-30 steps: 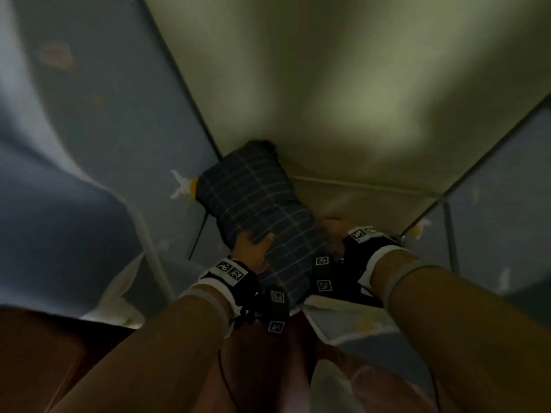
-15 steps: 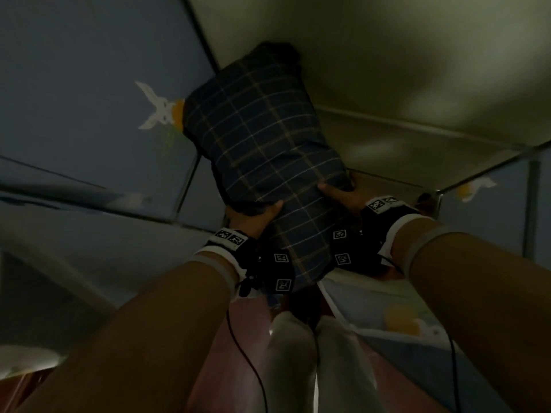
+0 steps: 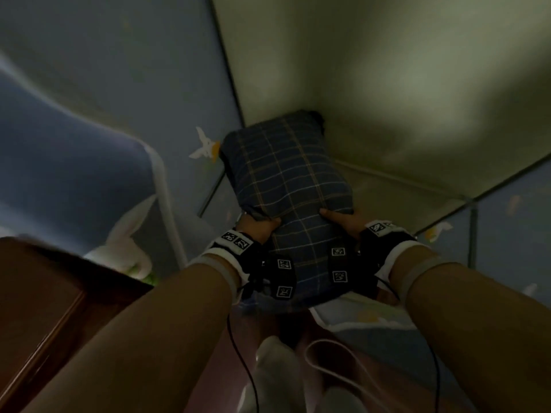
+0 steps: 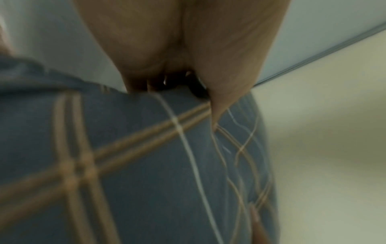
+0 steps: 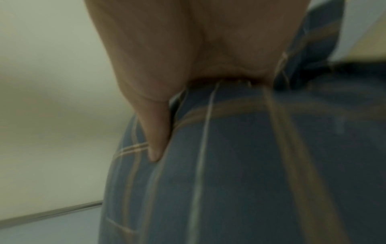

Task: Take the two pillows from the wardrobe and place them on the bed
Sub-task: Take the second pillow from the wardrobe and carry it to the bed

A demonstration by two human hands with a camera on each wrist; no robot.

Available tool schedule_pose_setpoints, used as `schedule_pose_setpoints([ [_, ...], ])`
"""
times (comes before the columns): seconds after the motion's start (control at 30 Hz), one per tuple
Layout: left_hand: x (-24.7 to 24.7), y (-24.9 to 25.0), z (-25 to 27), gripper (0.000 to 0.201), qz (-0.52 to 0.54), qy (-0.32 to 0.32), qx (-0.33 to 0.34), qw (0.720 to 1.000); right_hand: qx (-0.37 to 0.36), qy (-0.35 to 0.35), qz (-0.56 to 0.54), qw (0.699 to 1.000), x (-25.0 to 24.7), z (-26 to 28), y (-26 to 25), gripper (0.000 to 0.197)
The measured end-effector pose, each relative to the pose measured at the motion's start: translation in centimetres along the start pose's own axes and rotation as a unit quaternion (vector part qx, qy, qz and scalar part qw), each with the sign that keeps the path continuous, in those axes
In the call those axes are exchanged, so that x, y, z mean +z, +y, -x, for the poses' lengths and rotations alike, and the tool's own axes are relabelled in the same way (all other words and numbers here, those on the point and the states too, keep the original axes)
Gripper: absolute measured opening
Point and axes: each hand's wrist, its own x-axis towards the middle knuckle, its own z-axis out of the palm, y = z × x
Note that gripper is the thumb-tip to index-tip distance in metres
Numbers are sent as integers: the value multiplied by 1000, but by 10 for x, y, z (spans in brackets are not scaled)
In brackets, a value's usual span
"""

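A dark blue plaid pillow [image 3: 286,186] sits at the centre of the head view, held up between both hands inside a fabric wardrobe [image 3: 387,84] whose pale green back panel fills the upper right of the frame. The left hand [image 3: 258,229] grips the pillow's lower left side, thumb pressed into the cloth and fingers tucked under the edge. The right hand [image 3: 346,223] grips the lower right side in the same way, thumb lying across the plaid. In the left wrist view the left hand [image 4: 188,54] digs into the checked fabric of the pillow [image 4: 135,165], bunching it. In the right wrist view the right hand [image 5: 188,57] presses its thumb into the pillow [image 5: 229,165], which fills the lower right of that frame. The pillow's far end points toward the wardrobe's back corner; whether it touches the panel cannot be told. A blue printed wardrobe cover [image 3: 89,114] hangs at the upper left, and a brown wooden panel [image 3: 44,293] shows at the lower left. The person's socked feet [image 3: 277,374] show at the bottom centre, on a reddish floor [image 3: 217,368].
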Motion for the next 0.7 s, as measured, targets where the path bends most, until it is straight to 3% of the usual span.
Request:
schedule_pose_setpoints([
  [0.07, -6, 14, 37, 63, -28, 22, 50, 998, -28, -2, -38, 999, -8, 28, 0, 121],
  [0.17, -7, 26, 102, 55, -47, 71, 115, 990, -57, -16, -114, 992, -19, 72, 11, 109],
  [0.3, -7, 16, 184, 49, -49, 136, 145, 979, -110, -30, -172, 978, -23, 108, 51, 131],
  [0.43, -16, -6, 261, 48, -45, 209, 153, 965, -125, -95, -230, 961, -31, 178, 52, 119],
  [0.7, -85, -46, 411, 55, 2, 319, 284, 904, -176, -237, -221, 929, 10, 294, 23, 75],
])
